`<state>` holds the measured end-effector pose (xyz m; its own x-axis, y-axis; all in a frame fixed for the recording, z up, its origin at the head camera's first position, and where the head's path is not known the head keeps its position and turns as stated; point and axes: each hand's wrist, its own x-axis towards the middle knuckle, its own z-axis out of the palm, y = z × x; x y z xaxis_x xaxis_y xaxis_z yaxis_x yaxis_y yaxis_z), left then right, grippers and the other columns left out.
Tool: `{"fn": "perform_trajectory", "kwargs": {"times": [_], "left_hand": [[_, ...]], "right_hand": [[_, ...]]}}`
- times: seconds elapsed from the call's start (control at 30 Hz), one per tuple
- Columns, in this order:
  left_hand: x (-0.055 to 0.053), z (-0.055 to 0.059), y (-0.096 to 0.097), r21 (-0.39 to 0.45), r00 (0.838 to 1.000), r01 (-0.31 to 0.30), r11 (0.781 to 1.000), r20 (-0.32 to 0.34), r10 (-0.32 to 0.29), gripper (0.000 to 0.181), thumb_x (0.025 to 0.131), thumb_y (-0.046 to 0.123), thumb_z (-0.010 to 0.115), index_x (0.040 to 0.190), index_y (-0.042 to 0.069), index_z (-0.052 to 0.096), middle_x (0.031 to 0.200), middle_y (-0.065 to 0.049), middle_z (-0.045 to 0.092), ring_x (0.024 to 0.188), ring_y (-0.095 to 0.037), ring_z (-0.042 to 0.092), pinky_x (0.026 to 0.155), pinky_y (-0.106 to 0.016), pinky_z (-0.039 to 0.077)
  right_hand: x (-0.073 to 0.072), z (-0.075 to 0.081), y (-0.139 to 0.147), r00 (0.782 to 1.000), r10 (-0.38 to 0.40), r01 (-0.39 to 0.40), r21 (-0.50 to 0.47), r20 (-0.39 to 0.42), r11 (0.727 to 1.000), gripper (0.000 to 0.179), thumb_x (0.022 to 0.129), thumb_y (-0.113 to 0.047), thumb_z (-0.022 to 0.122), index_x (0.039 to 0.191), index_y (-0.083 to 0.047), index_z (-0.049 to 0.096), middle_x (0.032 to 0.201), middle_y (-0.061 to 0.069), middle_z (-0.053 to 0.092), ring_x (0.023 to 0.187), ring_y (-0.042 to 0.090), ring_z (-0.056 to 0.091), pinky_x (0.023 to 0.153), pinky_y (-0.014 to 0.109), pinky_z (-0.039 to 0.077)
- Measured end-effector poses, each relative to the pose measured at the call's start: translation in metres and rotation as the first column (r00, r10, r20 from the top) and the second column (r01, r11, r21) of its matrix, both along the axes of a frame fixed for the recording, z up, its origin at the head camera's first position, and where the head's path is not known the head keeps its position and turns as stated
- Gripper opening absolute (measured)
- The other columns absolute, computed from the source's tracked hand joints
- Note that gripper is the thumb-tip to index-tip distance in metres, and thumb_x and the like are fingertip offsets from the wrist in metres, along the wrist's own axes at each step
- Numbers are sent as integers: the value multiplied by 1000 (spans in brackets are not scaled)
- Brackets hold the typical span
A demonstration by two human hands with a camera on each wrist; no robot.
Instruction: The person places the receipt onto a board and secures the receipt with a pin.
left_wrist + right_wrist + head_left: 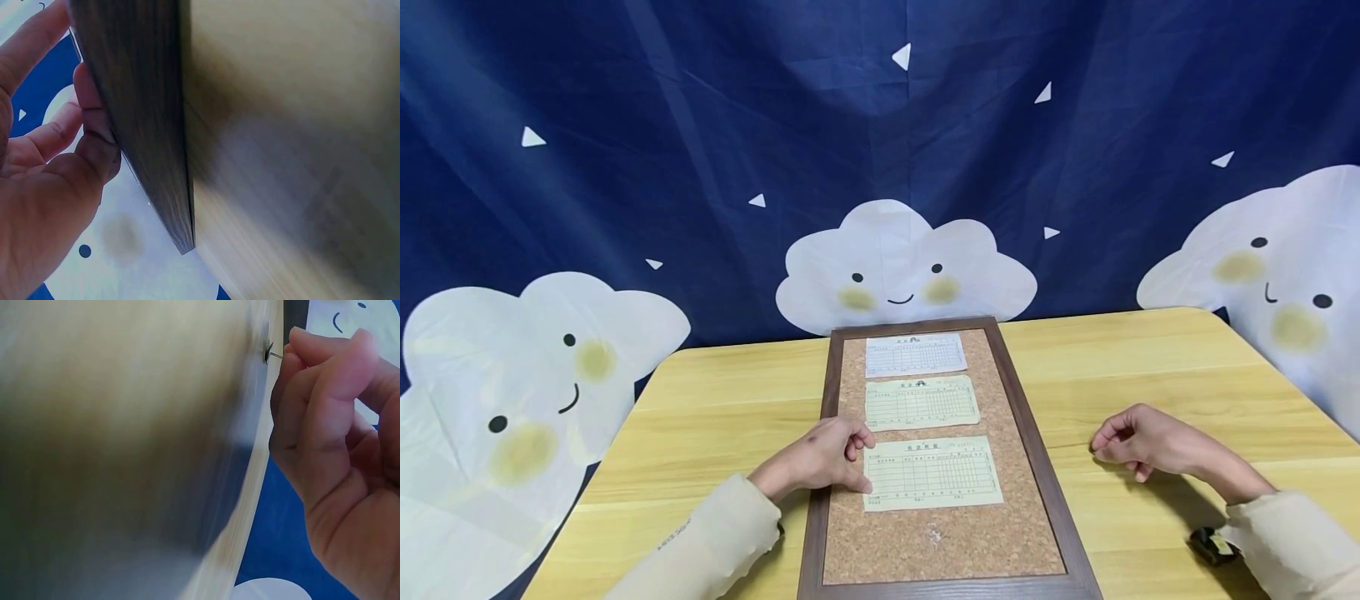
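Observation:
In the head view my left hand (823,454) rests at the left edge of the lowest receipt slip (932,473), thumb and forefinger spread apart and touching it. This pale green slip lies flat on a corkboard (947,550). My right hand (1157,442) is low over the table, right of the board. In the right wrist view its thumb and forefinger pinch the pin of a thumbtack (268,354), whose dark head faces the tabletop. In the left wrist view the board's dark frame (140,112) stands beside my fingers, and the slip is hidden.
Higher on the board lie a pale green slip (921,404) and a whitish slip (913,357), each with a dark tack near its top. The wooden table (730,408) extends to both sides. Behind it hangs a blue cloud-print cloth (880,125).

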<state>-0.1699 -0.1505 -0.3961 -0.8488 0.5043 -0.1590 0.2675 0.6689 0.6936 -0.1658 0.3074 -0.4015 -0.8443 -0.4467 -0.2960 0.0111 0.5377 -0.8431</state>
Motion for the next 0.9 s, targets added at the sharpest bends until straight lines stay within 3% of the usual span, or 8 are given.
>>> {"fn": "perform_trajectory", "kwargs": {"times": [0.9], "left_hand": [[-1, -1, -1, 8, 1000, 13, 1000, -6, -12, 44, 66, 5, 93, 98, 3, 63, 82, -2, 53, 79, -15, 49, 72, -27, 42]], "right_hand": [[-2, 1, 1, 1000, 7, -7, 1, 28, 1000, 9, 94, 6, 55, 94, 9, 63, 72, 3, 52, 57, 10, 50, 50, 26, 52]]}}
